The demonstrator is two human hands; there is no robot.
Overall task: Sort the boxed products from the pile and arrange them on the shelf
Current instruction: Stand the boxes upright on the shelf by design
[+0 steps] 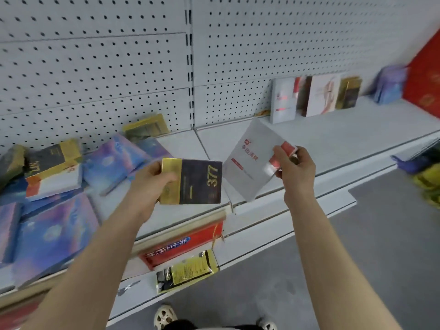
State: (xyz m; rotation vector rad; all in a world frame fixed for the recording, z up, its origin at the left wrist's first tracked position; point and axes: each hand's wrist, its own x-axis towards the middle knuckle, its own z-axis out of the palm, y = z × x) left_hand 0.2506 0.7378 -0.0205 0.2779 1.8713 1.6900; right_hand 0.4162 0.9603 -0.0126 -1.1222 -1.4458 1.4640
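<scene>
Black-gold box (197, 181) marked "377" in left hand (152, 184)

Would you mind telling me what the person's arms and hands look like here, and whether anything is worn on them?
Both forearms are bare up to the frame edge: no sleeves show. The left hand and the right hand wear no gloves, and no watch, bracelet or ring can be made out. The picture is slightly blurred, so fine details could be missed.

The red box (426, 75) is cut off at right; the purple boxes (390, 83) beside it are blurred.
</scene>
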